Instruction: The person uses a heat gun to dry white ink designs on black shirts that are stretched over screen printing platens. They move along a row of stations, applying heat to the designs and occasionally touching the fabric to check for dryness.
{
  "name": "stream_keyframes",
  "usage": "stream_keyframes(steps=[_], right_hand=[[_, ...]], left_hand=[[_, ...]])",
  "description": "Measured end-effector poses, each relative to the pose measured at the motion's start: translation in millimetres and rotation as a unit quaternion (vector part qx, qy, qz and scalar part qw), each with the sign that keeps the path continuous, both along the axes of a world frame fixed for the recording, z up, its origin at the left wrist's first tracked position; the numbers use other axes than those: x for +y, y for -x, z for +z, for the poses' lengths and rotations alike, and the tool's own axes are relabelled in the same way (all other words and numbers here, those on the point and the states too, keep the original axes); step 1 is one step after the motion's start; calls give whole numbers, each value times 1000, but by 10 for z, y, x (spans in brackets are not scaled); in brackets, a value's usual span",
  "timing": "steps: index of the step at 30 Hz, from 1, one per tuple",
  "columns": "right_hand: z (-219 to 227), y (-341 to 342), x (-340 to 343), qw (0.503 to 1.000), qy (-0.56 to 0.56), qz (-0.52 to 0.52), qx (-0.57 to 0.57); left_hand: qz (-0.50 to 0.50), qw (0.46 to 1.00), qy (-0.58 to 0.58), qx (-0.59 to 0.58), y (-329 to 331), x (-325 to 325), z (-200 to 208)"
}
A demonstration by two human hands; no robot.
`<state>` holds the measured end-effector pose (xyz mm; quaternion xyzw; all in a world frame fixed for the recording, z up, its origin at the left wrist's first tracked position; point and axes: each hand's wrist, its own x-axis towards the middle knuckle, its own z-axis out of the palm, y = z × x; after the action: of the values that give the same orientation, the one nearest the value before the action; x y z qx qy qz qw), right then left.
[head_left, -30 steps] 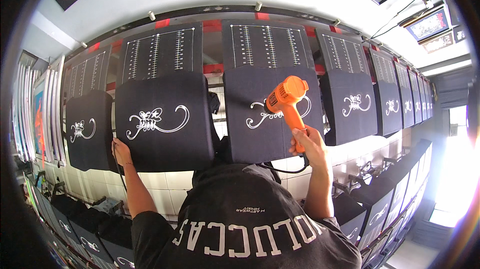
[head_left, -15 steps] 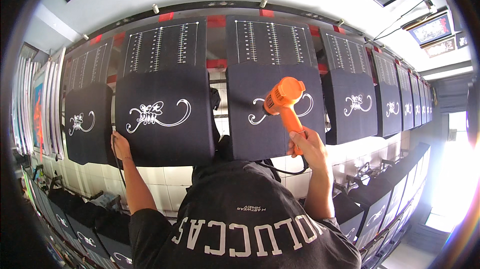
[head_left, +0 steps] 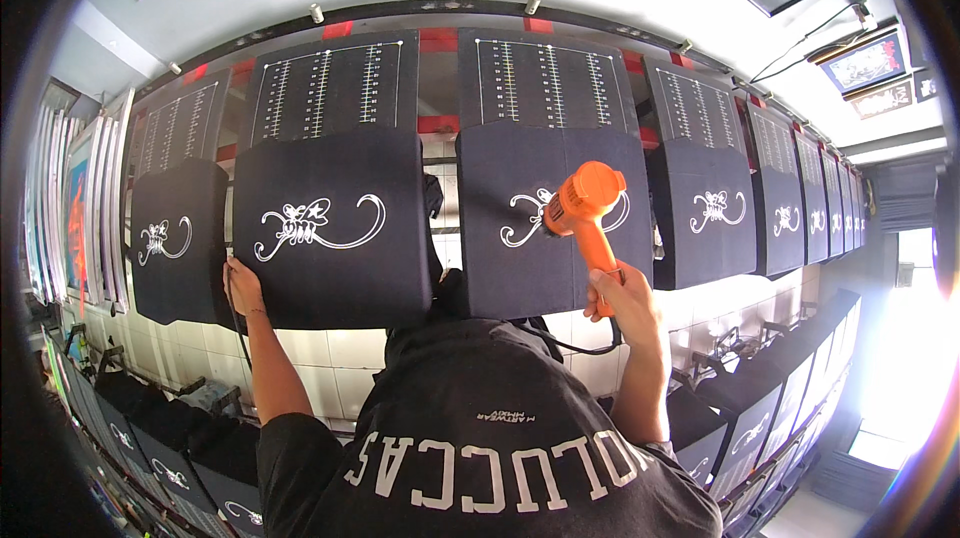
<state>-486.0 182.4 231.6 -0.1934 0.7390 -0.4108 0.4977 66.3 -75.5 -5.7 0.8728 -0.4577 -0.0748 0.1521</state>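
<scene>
My right hand [head_left: 629,304] is wrapped round the handle of an orange hair dryer [head_left: 592,200]. Its dark nozzle points down and left over the white scroll-shaped print on a black shirt [head_left: 500,273], hiding part of that print. A dark cord [head_left: 588,351] hangs from the handle. To the left, the fingers of my left hand [head_left: 244,286] close on a dark cable [head_left: 240,323] with a small pale end, in the gap between two boards. Beside that hand lies another printed black shirt [head_left: 340,168], spread over its board.
Dark boards with white ruled scales [head_left: 545,78] stand in a row along a black rail [head_left: 430,9], most dressed in printed black shirts. Behind me runs a second row of printed shirts [head_left: 755,408]. Upright frames [head_left: 100,198] are stacked at far left.
My right hand has moved the hair dryer slightly right and toward me, uncovering more of the print's left side. My left hand stays in the gap, still gripping the cable.
</scene>
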Motion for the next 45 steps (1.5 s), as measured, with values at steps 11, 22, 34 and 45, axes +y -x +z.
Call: stream_keyframes(steps=[11,22,34,45], right_hand=[[21,-82,54,999,-1,45,-19],[82,-136,78,996,-16,78,-50],[10,-169,-43,993,-6,104,-63],[-40,-145,-181,991,15,122,-53]], left_hand=[[21,1000,-17,-2,10,-11,20],[-24,999,35,-30,-23,28,-29],[12,1000,5,8,258,110,303],[30,974,224,5,305,281,192]])
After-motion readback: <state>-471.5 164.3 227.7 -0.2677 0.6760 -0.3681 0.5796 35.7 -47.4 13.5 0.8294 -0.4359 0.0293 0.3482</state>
